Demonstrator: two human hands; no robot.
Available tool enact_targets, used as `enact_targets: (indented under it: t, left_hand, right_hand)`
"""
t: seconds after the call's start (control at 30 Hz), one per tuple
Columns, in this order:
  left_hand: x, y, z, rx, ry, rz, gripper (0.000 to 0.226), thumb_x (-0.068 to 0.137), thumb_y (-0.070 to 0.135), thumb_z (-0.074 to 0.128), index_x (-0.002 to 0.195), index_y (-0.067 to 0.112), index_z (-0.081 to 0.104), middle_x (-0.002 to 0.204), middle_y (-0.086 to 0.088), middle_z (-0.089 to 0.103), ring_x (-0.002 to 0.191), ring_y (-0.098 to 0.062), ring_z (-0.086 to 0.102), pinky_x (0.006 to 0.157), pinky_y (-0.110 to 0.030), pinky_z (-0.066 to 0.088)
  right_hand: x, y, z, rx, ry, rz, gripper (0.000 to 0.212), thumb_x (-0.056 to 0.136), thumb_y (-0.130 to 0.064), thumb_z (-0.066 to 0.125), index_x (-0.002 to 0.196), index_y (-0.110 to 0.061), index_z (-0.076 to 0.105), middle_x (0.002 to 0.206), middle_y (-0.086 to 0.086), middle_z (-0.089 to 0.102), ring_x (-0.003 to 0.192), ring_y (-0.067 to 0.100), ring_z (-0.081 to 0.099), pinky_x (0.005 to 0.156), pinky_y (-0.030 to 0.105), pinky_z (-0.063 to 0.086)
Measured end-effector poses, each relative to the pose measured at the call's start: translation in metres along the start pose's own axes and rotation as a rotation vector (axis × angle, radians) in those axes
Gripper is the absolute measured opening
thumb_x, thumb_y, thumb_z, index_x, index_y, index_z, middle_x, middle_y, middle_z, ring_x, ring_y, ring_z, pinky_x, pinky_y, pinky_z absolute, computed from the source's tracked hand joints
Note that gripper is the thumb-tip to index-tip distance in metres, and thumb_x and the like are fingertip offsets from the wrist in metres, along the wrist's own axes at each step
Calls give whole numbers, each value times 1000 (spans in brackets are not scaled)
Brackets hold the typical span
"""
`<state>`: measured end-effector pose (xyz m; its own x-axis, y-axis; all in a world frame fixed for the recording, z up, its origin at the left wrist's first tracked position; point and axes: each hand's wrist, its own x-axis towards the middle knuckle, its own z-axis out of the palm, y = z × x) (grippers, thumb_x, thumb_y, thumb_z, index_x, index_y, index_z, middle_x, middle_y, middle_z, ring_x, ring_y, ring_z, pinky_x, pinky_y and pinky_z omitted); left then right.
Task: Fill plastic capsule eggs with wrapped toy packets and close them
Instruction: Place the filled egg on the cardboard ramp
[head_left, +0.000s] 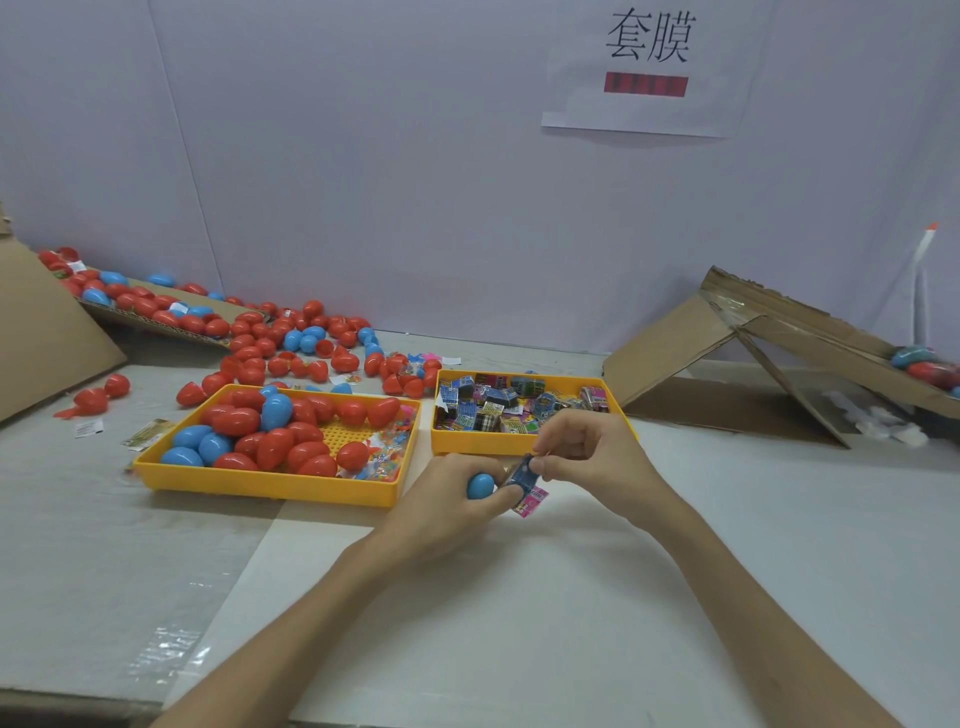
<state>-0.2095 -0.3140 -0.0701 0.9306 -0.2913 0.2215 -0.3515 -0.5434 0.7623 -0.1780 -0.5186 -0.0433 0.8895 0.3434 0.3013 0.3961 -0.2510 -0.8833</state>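
My left hand (447, 499) grips a blue capsule egg half (480, 486) just in front of the two yellow trays. My right hand (582, 447) pinches a blue wrapped toy packet (524, 470) at the egg's open end. A pink wrapped packet (531, 503) sticks out below the blue one, between the two hands. The left yellow tray (270, 486) holds several red and blue eggs and some small colourful bits. The right yellow tray (483, 444) holds several wrapped toy packets.
Loose red and blue eggs (291, 343) lie scattered behind the left tray and on a cardboard sheet (52, 332) at far left. A folded cardboard ramp (753, 353) with a few eggs stands at right. A paper sign (649, 67) hangs on the wall.
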Motion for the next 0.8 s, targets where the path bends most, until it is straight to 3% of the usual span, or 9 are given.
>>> enact_targets:
  t: [0.13, 0.27, 0.37, 0.5, 0.67, 0.8]
  left_hand:
    - [1, -1, -4, -46, -43, -12, 21, 96, 43, 65, 96, 26, 78, 67, 9, 61, 59, -7, 51, 58, -27, 43]
    - [2, -6, -5, 1, -39, -24, 22, 94, 48, 66, 97, 30, 79, 68, 6, 64, 60, -9, 51, 58, -27, 43]
    - [2, -10, -6, 96, -12, -39, 24, 92, 53, 67, 98, 32, 78, 89, 18, 70, 81, -1, 60, 68, -18, 47]
    - [2, -13, -4, 178, 54, -15, 32, 89, 57, 67, 109, 32, 70, 112, 22, 62, 103, -2, 58, 88, -22, 50]
    - [0, -15, 1, 508, -23, -22, 42, 96, 63, 51, 125, 33, 57, 109, 12, 42, 95, -9, 50, 80, -26, 46]
    - [-1, -17, 3, 650, -8, -32, 70, 91, 81, 23, 134, 33, 51, 114, 8, 41, 107, -13, 42, 90, -33, 46]
  right_hand:
    - [0, 1, -3, 11, -4, -3, 19, 81, 6, 78, 80, -10, 68, 76, 1, 73, 74, 16, 71, 69, 27, 56]
    - [1, 3, -6, 29, 30, 3, 18, 80, 7, 78, 78, -7, 67, 76, 1, 72, 73, 16, 70, 67, 27, 56]
    - [1, 4, -10, 51, 61, 5, 22, 79, 8, 78, 76, -11, 67, 77, 4, 73, 75, 18, 71, 70, 32, 59]
    - [1, 3, -14, 63, 77, 0, 29, 80, 4, 79, 71, -22, 70, 80, 5, 73, 82, 24, 73, 78, 45, 63]
    - [1, 2, -16, 45, 85, 7, 32, 80, 3, 79, 70, -27, 70, 80, 2, 74, 86, 23, 74, 81, 50, 62]
    - [0, 0, -14, 38, 83, 8, 33, 79, 3, 80, 70, -27, 70, 80, 2, 74, 84, 25, 74, 81, 52, 61]
